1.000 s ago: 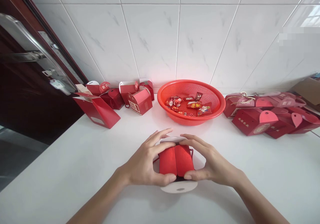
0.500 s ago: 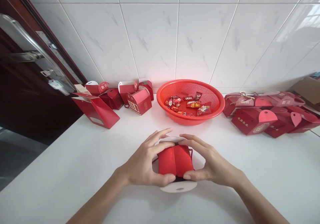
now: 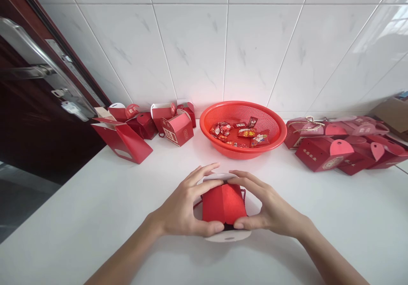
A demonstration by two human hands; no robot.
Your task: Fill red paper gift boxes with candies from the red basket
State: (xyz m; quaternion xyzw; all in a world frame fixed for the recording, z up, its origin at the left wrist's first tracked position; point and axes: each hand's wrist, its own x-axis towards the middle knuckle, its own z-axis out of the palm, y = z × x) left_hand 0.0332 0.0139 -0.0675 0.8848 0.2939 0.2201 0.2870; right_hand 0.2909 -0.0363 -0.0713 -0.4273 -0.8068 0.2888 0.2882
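A small red box (image 3: 223, 203) stands on the white table near its front middle, its two red top panels meeting along a centre line. Round white flaps stick out at its far and near sides, and a dark red cord shows at both sides. My left hand (image 3: 188, 204) grips the box from the left, thumb at the near edge and fingers at the far edge. From the right, my right hand (image 3: 267, 202) holds it the same way. The lower part of the box is hidden.
Behind the box sits a red plastic basket (image 3: 244, 151) with several wrapped sweets (image 3: 247, 133). Red boxes (image 3: 177, 130) stand at the back left, and more red boxes (image 3: 325, 152) at the back right. A cardboard box (image 3: 390, 115) is at the far right. A dark door (image 3: 32, 119) borders the left.
The two red top panels have closed up and bulge slightly upward, with a narrower gap between them. Both hands keep nearly the same place and grip.
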